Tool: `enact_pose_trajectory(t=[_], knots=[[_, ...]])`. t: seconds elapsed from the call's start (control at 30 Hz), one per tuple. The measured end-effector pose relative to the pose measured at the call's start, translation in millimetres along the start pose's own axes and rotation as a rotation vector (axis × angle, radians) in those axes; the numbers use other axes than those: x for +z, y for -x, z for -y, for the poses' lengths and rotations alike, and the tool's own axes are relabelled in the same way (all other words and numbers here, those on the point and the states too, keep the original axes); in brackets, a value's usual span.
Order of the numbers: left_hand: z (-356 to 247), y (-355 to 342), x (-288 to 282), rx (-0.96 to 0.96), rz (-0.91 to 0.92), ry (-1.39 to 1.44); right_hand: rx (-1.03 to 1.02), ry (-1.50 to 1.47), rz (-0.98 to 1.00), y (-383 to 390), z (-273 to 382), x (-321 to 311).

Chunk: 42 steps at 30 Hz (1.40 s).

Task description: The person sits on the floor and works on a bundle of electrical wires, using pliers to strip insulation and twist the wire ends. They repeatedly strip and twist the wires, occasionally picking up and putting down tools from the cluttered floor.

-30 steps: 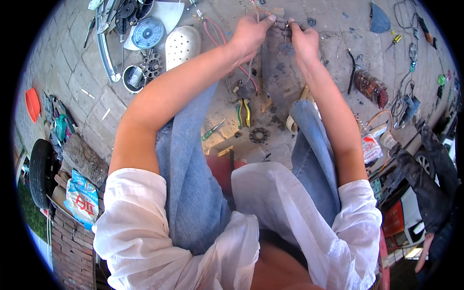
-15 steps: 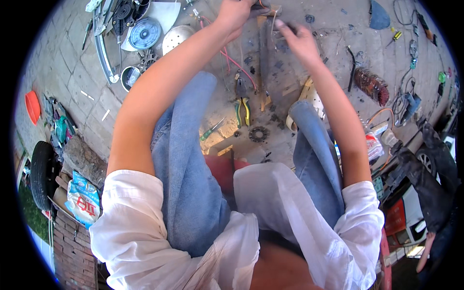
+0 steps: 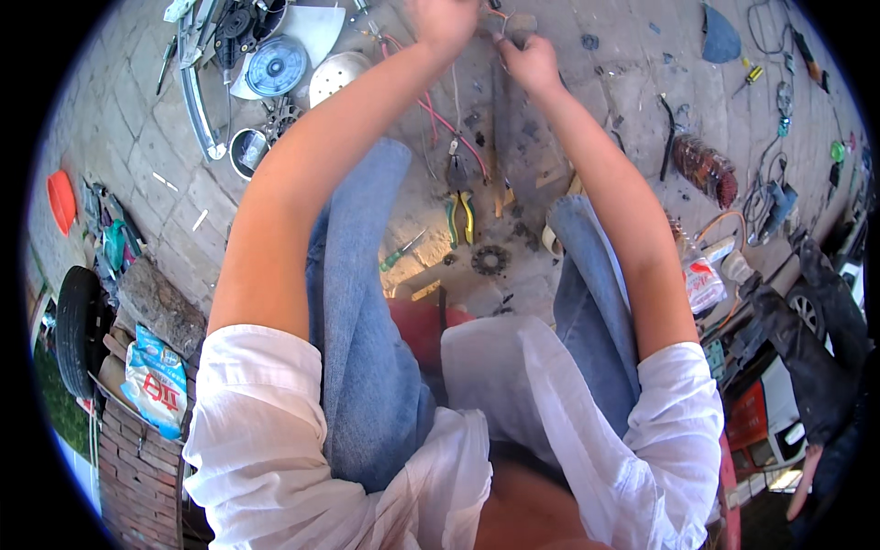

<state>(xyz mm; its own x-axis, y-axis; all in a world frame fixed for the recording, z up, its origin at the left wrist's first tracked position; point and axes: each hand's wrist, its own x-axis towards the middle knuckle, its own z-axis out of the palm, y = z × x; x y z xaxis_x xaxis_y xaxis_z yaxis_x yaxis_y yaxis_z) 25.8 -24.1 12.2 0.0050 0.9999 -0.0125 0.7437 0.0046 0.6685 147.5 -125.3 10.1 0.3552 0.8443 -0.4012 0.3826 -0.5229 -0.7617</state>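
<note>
Orange wire (image 3: pixel 496 13): right hand (image 3: pixel 532 62) now drawn in toward left hand (image 3: pixel 446 23), I have both within reach of it, but cannot tell whether fingers clamp it

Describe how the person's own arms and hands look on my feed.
The left sleeve and right sleeve are loose, creased white fabric, ending above the elbow. The left hand, partly cut off, and right hand show no gloves; no watch shows.
</note>
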Motion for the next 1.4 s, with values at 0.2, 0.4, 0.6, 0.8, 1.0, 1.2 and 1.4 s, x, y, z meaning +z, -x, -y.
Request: enact_pose_trajectory(t=[0.2,0.4,0.6,0.8,1.0,1.2,1.4], knots=[[-16,0,-24,0.573,0.43,0.059,0.036,0.042,0.003,-6,-7,4],[-23,-17,-13,0.572,0.7,-0.335,-0.13,0.114,-0.01,4,4,-3],[-13,-24,-9,0.483,0.602,-0.136,-0.246,0.206,-0.14,13,-3,-12],[-10,-16,-10,0.398,0.506,-0.06,-0.182,0.377,-0.341,29,-30,-49],[-5,-16,-6,0.363,0.492,-0.022,-0.033,0.641,-0.195,40,-53,-74],[-8,-16,-10,0.263,0.539,0.008,-0.044,0.678,-0.148,48,-48,-77],[-4,-14,-10,0.22,0.521,0.081,-0.241,0.536,-0.219,42,-21,-77]])
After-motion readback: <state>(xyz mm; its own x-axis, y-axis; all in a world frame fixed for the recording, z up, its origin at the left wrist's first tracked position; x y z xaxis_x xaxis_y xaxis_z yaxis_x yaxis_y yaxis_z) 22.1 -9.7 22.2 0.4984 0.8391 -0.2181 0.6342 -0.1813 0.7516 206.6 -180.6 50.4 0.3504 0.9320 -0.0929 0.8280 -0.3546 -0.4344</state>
